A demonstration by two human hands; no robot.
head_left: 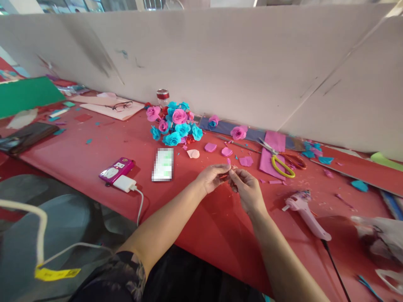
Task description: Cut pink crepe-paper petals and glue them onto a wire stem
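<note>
My left hand [212, 177] and my right hand [247, 186] meet fingertip to fingertip above the red table. Between them they pinch a small pink paper piece [228, 161], whose tip sticks up; the rest is hidden by the fingers. Just beyond the hands lie loose pink paper petals [226, 152] and a pale paper piece [193, 154]. A bunch of blue, pink and red paper flowers [180, 121] stands behind, to the left. To the right are scissors with yellow and orange handles [282, 166], on pink paper [267, 167], and a pink glue gun [308, 214].
A phone [162, 164] and a magenta device with a white plug and cable [117, 171] lie left of my hands. Glasses [121, 106] rest on pale sheets. A white partition [201, 63] closes off the back. At right sits a plastic bag [382, 239].
</note>
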